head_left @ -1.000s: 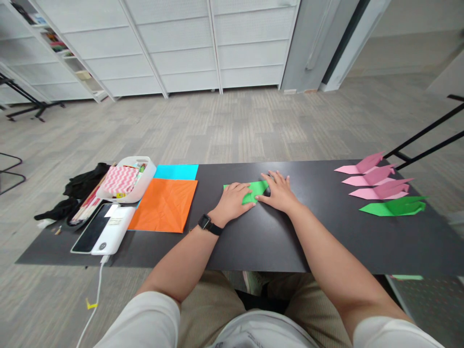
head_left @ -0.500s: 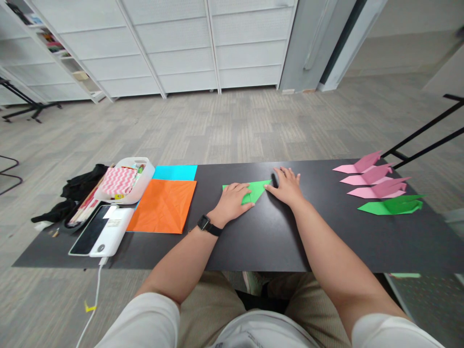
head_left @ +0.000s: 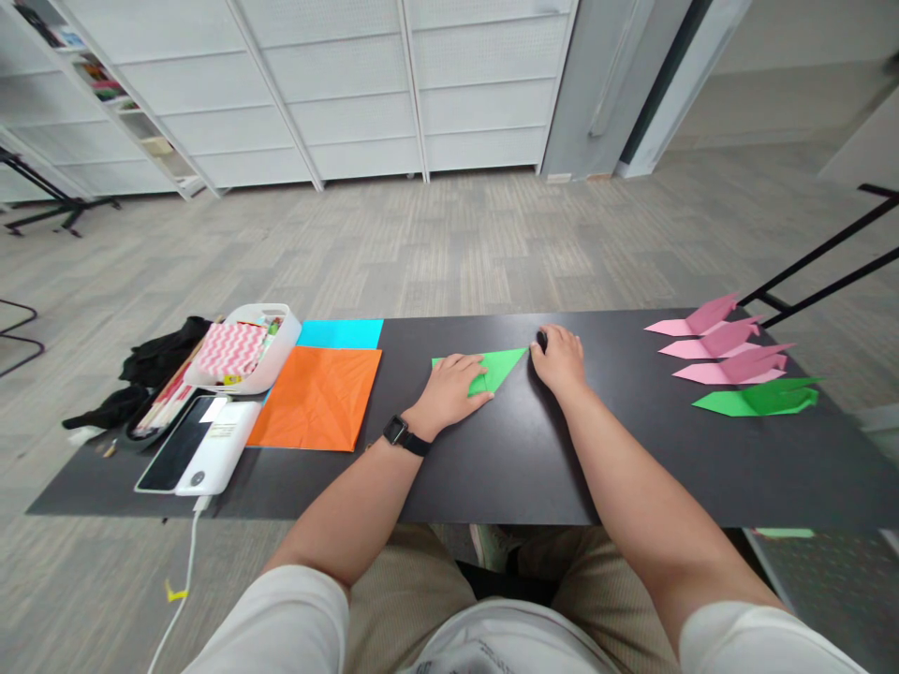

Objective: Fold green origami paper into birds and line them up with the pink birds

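A folded green sheet of paper lies on the dark table, its pointed end toward the right. My left hand rests flat over the left part of the sheet, fingers stretched out, hiding much of it. A black watch is on that wrist. Just off the paper's right tip, my right hand is closed with its fingers curled in. A small black object shows between its thumb and fingers, too little visible to name. That hand appears apart from the paper.
Orange paper and blue paper lie left. Beyond them are a white box, a phone and a cabled white power bank. Several pink and green folded paper birds stand along the table's right end.
My right hand has drawn its spread fingers in around the small black object, and its thumb has come off the paper's tip. My left hand has stayed in place.
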Tool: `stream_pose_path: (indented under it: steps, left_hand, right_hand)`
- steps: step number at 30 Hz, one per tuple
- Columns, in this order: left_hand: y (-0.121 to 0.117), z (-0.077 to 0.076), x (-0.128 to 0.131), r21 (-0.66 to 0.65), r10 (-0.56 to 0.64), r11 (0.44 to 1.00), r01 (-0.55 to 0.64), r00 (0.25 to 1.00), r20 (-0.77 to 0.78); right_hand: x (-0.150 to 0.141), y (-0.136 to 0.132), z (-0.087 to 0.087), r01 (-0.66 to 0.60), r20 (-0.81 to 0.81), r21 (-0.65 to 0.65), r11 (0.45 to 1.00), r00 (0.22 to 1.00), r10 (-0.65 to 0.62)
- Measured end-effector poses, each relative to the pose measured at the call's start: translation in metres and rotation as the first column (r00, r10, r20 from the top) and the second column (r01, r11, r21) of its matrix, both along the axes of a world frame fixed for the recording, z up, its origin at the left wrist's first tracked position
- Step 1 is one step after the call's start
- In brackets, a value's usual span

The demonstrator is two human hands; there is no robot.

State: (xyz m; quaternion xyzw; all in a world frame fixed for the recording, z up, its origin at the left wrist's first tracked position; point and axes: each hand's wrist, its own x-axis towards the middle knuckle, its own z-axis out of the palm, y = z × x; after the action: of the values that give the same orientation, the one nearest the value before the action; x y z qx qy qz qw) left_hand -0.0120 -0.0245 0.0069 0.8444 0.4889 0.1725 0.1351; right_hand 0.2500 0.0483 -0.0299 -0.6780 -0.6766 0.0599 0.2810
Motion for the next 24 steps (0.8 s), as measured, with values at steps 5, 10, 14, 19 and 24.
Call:
stream_pose_path:
  steps: [5,10,14,19,24]
  left_hand:
    - [-0.003,0.007,0.002,-0.017,0.024,1.0,-0.024,1.0,-0.016]
    - [-0.005,0.011,0.002,-0.007,0.052,0.999,-0.052,0.997,-0.056]
    - [-0.006,0.012,0.003,-0.017,0.052,0.998,-0.054,0.996,-0.069]
    - [-0.006,0.012,0.003,-0.022,0.054,0.998,-0.056,0.996,-0.07]
    - [-0.004,0.008,0.001,-0.012,0.05,0.999,-0.051,0.997,-0.06]
  right_hand:
    - [0.002,-0.006,0.012,-0.055,-0.039,0.092,0.994,0.998,0.059]
    - [-0.008,-0.014,0.022,-0.269,-0.017,0.081,0.96,0.962,0.271]
    - [-0.016,-0.015,0.024,-0.337,0.047,0.023,0.941,0.941,0.336]
    - [-0.015,-0.018,0.027,-0.419,0.088,-0.036,0.907,0.903,0.42]
    - [-0.01,-0.027,0.026,-0.524,0.086,-0.016,0.851,0.848,0.523]
